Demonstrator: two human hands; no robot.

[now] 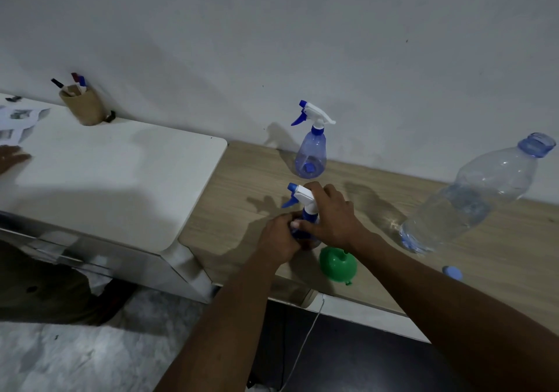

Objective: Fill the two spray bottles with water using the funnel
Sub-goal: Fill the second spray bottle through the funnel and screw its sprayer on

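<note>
Two blue-tinted spray bottles with white and blue trigger heads stand on the wooden table (248,179). The far spray bottle (311,149) stands alone by the wall. The near spray bottle (304,207) is held by both hands. My left hand (279,237) wraps its body, which is mostly hidden. My right hand (329,213) grips its neck and trigger head from the right. A green funnel (337,266) lies on its side just in front of the hands. A large clear water bottle (472,198), open and partly full, stands at the right.
A blue bottle cap (452,272) lies near the table's front edge at right. A white table (115,179) adjoins on the left, with a brown pen cup (83,107), papers (18,122) and another person's hand (12,157). A white cable (305,340) hangs below.
</note>
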